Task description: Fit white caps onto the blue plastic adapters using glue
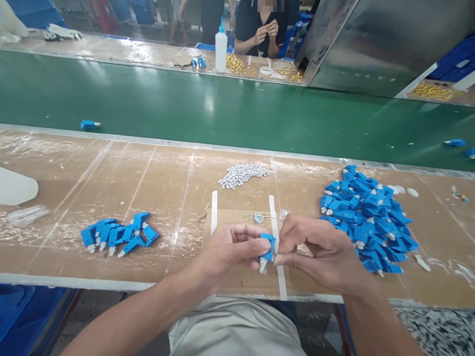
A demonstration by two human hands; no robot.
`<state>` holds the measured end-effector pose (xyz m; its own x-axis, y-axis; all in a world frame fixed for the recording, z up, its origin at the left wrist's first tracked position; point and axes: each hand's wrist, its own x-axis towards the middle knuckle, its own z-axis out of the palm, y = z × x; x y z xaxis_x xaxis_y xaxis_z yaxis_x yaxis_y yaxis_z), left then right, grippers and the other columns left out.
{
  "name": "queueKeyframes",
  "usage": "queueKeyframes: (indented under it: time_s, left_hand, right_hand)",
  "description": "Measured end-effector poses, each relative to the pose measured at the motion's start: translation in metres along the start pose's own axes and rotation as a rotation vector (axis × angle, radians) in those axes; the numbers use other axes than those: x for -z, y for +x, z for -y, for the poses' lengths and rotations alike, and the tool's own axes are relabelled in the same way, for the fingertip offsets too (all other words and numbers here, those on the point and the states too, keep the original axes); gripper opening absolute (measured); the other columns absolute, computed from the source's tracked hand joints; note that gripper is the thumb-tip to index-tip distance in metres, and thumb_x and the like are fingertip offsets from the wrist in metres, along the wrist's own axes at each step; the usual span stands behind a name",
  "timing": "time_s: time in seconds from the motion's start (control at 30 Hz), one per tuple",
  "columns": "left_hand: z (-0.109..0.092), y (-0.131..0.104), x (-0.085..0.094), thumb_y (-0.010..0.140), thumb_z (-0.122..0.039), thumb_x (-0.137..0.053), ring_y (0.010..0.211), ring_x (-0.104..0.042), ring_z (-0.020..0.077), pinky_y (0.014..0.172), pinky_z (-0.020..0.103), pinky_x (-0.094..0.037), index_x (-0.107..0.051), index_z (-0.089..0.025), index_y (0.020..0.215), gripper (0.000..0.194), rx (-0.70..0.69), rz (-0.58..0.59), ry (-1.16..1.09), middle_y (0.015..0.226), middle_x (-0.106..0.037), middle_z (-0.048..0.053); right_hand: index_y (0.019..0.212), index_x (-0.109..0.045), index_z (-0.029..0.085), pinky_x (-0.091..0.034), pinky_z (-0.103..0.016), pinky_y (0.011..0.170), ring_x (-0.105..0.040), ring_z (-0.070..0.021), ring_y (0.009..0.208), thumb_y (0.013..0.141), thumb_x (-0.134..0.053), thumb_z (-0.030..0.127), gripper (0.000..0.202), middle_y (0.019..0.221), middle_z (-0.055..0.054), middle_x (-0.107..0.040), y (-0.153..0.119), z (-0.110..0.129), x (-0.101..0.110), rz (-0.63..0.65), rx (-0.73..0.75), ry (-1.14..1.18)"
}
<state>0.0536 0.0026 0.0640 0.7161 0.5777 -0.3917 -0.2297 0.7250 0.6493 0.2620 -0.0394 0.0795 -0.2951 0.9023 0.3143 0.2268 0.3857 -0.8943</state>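
Observation:
Between the thumb and fingers of my left hand (243, 247) is a blue part (267, 247) with a pale tip pointing down. My right hand (315, 249) is pinched close against the right side of that part; whatever its fingertips hold is too small to make out. Beyond both hands lies a heap of small grey-white pieces (243, 175). A large pile of blue parts (367, 220) is on the right, and a smaller group of blue parts (118, 233) on the left. Near my fingers, a small clear bluish item with a thin stick (259, 217) rests on the cardboard.
A green conveyor belt (166, 109) crosses behind the cardboard-covered table (178, 198), carrying a few blue parts. Across it, a person's hands (266, 32) hold a small gold piece beside a white bottle (221, 49). A clear plastic item (27, 215) lies far left.

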Motion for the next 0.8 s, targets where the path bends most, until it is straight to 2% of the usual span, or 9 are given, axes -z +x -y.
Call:
queueKeyframes:
  time_s: [0.1, 0.2, 0.33, 0.47, 0.6, 0.7, 0.77, 0.8]
  left_hand:
    - [-0.001, -0.004, 0.003, 0.080, -0.028, -0.081, 0.060, -0.066, 0.0108, 0.054, 0.018, -0.052, -0.074, -0.014, 0.105, 0.030, -0.163, -0.008, 0.089, 0.076, -0.072, 0.004]
    - [0.000, -0.007, 0.004, 0.081, -0.026, -0.079, 0.065, -0.067, 0.0116, 0.058, 0.020, -0.054, -0.075, -0.016, 0.107, 0.028, -0.265, 0.000, 0.108, 0.078, -0.073, 0.004]
    - [0.000, -0.007, 0.000, 0.083, -0.024, -0.077, 0.065, -0.067, 0.0118, 0.062, 0.021, -0.053, -0.075, -0.017, 0.107, 0.025, -0.256, -0.022, 0.172, 0.078, -0.073, 0.004]
    - [0.001, -0.008, -0.004, 0.081, -0.027, -0.078, 0.063, -0.067, 0.0131, 0.062, 0.023, -0.052, -0.074, -0.015, 0.107, 0.029, -0.254, -0.054, 0.219, 0.077, -0.074, 0.005]
    - [0.000, -0.012, -0.005, 0.083, -0.030, -0.076, 0.064, -0.067, 0.0145, 0.064, 0.026, -0.052, -0.072, -0.012, 0.108, 0.032, -0.224, -0.047, 0.296, 0.078, -0.074, 0.007]
    - [-0.015, -0.001, -0.005, 0.085, -0.032, -0.072, 0.066, -0.067, 0.0155, 0.064, 0.026, -0.052, -0.071, -0.012, 0.111, 0.033, -0.187, -0.025, 0.449, 0.080, -0.074, 0.008]
    - [-0.040, 0.024, -0.003, 0.087, -0.032, -0.069, 0.070, -0.068, 0.0159, 0.066, 0.027, -0.053, -0.070, -0.013, 0.113, 0.032, -0.231, -0.075, 0.657, 0.085, -0.075, 0.009]
    - [-0.056, 0.041, 0.000, 0.089, -0.032, -0.067, 0.071, -0.067, 0.0156, 0.068, 0.027, -0.054, -0.070, -0.014, 0.114, 0.031, -0.286, -0.143, 0.810, 0.087, -0.075, 0.008]
  right_hand:
    - [0.075, -0.065, 0.020, -0.043, -0.027, 0.056, -0.053, -0.0133, 0.064, 0.074, -0.085, 0.010, 0.023, 0.070, 0.002, -0.059, -0.009, -0.004, -0.004, -0.171, -0.134, 0.135]
    - [0.075, -0.064, 0.020, -0.044, -0.023, 0.049, -0.055, -0.0127, 0.063, 0.077, -0.085, 0.020, 0.022, 0.074, 0.001, -0.057, -0.018, -0.011, -0.017, -0.174, -0.274, 0.436]
    - [0.076, -0.061, 0.019, -0.047, -0.019, 0.041, -0.064, -0.0140, 0.061, 0.077, -0.085, 0.034, 0.028, 0.077, -0.001, -0.063, -0.021, -0.024, -0.040, -0.118, -0.364, 0.802]
    - [0.073, -0.057, 0.018, -0.045, -0.016, 0.037, -0.066, -0.0139, 0.057, 0.075, -0.087, 0.034, 0.034, 0.074, -0.003, -0.068, -0.018, -0.032, -0.052, -0.144, -0.406, 0.883]
    - [0.075, -0.054, 0.018, -0.045, -0.014, 0.037, -0.069, -0.0153, 0.057, 0.074, -0.088, 0.036, 0.038, 0.070, -0.004, -0.071, -0.017, -0.036, -0.056, -0.128, -0.461, 0.889]
    - [0.079, -0.056, 0.017, -0.041, -0.013, 0.037, -0.064, -0.0118, 0.053, 0.072, -0.087, 0.047, 0.044, 0.069, -0.002, -0.067, -0.021, -0.041, -0.052, -0.172, -0.507, 0.853]
    - [0.081, -0.056, 0.018, -0.032, -0.011, 0.033, -0.056, -0.0068, 0.045, 0.074, -0.084, 0.052, 0.044, 0.070, 0.002, -0.060, -0.028, -0.043, -0.044, -0.218, -0.519, 0.848]
    - [0.081, -0.055, 0.019, -0.028, -0.011, 0.032, -0.051, -0.0048, 0.042, 0.077, -0.081, 0.052, 0.043, 0.070, 0.003, -0.057, -0.033, -0.043, -0.040, -0.231, -0.524, 0.843]
